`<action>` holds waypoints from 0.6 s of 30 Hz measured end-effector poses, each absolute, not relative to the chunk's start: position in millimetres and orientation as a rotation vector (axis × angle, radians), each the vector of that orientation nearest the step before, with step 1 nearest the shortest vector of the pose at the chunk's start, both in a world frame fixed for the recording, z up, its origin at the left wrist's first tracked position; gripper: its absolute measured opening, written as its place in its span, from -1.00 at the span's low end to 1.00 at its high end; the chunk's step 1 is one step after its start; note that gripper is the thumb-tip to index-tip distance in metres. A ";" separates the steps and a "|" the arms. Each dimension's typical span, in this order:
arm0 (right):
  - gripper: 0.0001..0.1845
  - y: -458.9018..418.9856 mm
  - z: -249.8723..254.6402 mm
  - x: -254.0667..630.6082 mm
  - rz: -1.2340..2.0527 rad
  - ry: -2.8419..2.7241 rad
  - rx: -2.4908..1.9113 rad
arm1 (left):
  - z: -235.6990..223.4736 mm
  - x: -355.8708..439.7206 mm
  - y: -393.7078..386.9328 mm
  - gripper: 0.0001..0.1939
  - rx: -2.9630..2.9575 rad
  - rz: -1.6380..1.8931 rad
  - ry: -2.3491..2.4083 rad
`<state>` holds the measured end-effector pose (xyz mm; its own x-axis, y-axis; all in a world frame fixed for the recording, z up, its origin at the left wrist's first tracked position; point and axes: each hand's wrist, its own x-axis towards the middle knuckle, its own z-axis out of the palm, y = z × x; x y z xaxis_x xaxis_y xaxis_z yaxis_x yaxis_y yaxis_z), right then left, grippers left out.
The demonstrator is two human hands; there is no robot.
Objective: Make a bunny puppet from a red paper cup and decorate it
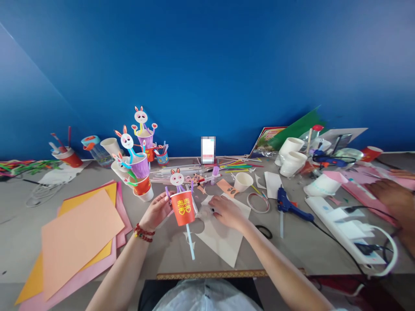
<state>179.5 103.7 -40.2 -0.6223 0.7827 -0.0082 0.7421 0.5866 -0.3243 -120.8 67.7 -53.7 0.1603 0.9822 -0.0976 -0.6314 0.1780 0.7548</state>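
My left hand grips a red paper cup with a yellow double-happiness print, held upright above the table. A white rabbit face on purple arms rises from the cup's top, and a light blue straw sticks out below it. My right hand rests on white paper cut-outs just right of the cup, fingers curled, pinching something small that I cannot make out.
Orange, yellow and pink paper sheets lie at the left. Finished rabbit cups stand behind. A blue glue gun, white cups, a power strip and another person's hand are at the right.
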 end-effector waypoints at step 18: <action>-0.66 95.3 -21.3 176.5 0.449 -2.591 -1.424 | -57.5 -120.5 66.0 -0.76 0.682 1.244 0.644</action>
<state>176.5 95.3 -21.3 -0.5375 0.8432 -0.0117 0.7980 0.5041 -0.3303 -120.5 66.0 -57.5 0.2021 0.9770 -0.0684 -0.6197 0.1817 0.7635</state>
